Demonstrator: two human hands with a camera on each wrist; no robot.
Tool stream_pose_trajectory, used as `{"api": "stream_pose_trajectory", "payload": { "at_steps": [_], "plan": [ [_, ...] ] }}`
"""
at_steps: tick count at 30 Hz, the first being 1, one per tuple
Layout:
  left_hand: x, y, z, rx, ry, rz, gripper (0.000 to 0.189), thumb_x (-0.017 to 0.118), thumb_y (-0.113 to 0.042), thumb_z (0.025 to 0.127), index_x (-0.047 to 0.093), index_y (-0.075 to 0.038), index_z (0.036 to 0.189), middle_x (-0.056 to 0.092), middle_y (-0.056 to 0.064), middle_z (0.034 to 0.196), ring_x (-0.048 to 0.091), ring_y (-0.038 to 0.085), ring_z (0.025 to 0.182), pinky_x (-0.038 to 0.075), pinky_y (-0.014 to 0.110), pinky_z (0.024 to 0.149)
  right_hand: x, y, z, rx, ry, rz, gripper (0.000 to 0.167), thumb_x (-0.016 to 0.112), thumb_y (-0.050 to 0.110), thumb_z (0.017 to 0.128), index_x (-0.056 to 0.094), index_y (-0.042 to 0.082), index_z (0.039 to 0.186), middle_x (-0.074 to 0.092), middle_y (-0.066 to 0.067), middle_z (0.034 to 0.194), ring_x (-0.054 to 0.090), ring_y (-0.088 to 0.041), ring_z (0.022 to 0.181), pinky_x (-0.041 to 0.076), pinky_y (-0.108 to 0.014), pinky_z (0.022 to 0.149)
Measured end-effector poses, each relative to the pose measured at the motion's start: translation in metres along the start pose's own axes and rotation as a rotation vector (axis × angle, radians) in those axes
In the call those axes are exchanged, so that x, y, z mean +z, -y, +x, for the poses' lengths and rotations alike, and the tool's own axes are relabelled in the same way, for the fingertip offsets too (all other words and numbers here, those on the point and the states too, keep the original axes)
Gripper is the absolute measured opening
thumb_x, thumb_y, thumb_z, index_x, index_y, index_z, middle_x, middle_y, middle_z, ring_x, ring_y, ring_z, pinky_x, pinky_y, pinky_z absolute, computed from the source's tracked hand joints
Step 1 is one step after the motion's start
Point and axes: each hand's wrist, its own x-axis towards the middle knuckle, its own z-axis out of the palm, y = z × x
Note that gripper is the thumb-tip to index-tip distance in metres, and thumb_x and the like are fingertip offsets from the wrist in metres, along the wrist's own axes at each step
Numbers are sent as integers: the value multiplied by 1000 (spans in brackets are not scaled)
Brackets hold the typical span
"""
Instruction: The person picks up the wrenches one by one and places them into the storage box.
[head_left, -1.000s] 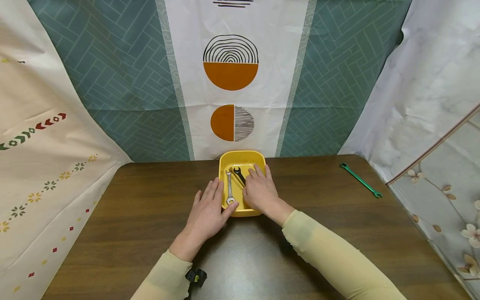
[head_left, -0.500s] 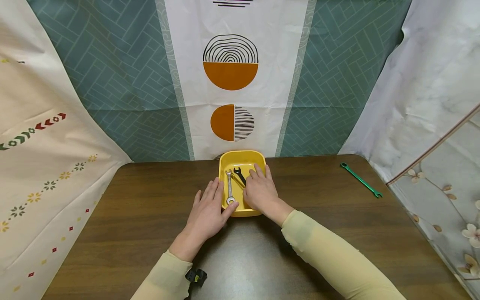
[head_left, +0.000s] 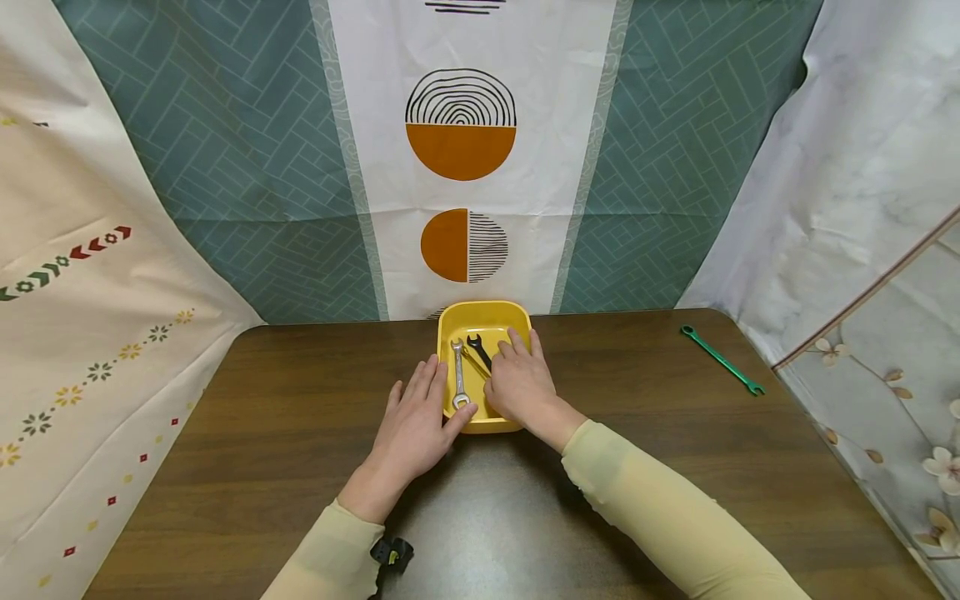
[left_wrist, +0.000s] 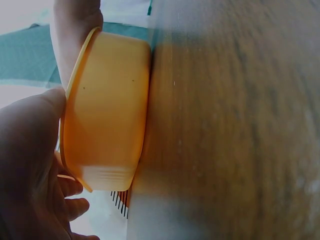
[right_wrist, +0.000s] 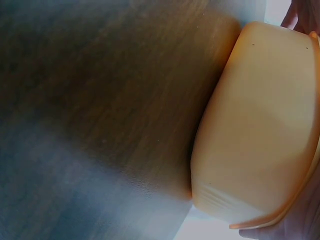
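Observation:
A yellow plastic tray [head_left: 480,312] stands at the table's far edge. Inside lie a silver wrench [head_left: 459,375] on the left, a black wrench [head_left: 477,348] and a slim gold-coloured wrench [head_left: 474,362]. My left hand [head_left: 416,421] rests on the tray's left rim with long, straight fingers, its thumb over the near left corner by the silver wrench. My right hand [head_left: 521,383] reaches over the right side, two fingers stretched towards the right rim. It covers the near ends of the black and gold-coloured wrenches; whether it pinches the gold-coloured one I cannot tell.
A green wrench [head_left: 722,360] lies apart at the far right of the brown wooden table [head_left: 322,367]. Patterned cloth [head_left: 300,167] hangs right behind the table, with a light cloth [head_left: 97,275] on the left and another [head_left: 847,217] on the right.
The gold-coloured wrench's far end has dropped slightly towards me, off the black wrench's head, which now shows fully. Both hands and the tray have stayed nearly still.

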Motion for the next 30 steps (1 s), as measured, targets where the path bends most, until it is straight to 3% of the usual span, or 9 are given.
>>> {"api": "stream_pose_trajectory", "payload": {
  "at_steps": [30],
  "plan": [
    [2, 0, 0, 8, -23, -5, 93, 53, -66, 110, 32, 0, 172, 24, 19, 181, 23, 39, 167, 21, 69, 129, 2, -2, 0, -5, -48, 67, 45, 62, 35, 111, 70, 5, 143, 52, -16, 167, 28, -35, 165, 12, -63, 133]
  ]
}}
